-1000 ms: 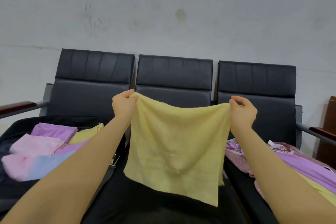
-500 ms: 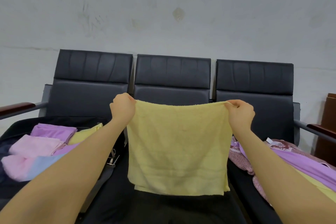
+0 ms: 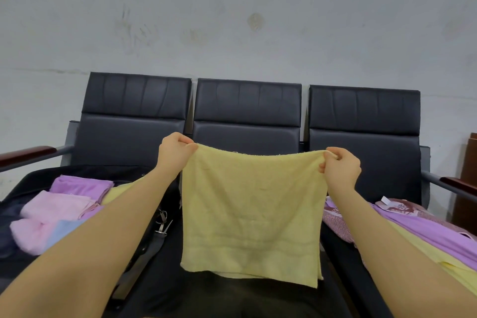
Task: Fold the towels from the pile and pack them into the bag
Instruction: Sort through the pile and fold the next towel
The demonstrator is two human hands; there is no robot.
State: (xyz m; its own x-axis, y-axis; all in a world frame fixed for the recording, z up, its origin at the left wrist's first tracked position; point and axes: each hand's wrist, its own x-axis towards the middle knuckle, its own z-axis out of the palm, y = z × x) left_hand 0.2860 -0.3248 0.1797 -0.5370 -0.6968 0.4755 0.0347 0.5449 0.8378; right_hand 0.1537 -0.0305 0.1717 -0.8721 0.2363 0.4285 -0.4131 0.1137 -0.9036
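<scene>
1. Since the pale yellow terry towel (image 3: 251,210) hangs by its top edge between both hands, gravity pulls it flat. It looks already doubled: a second layer shows along the bottom edge. My read is that it is being squared up for the next fold.
2. Left hand (image 3: 175,152): fingers curled tight, pinching the towel's upper left corner between thumb and fingers. Nothing else in it.
3. Right hand (image 3: 340,169): same grip on the upper right corner, thumb on top and fingers curled under the hem. Hands are held well apart, so the top edge runs almost taut with a slight sag in the middle.
4. Towel location: in the air over the middle seat of the black padded three-seat bench (image 3: 247,103), lower edge hanging free above the seat. It touches neither the pile nor the bag.
5. Open dark fabric bag (image 3: 33,181) sits on the left seat so finished pieces can drop straight in. It holds folded purple, pink, light blue and yellow towels (image 3: 55,210).
6. Unfolded pile of purple, yellow and patterned pink towels (image 3: 423,227) lies on the right seat, within the right hand's reach.
7. Judgement: task is midway, since the pile still has several towels.
</scene>
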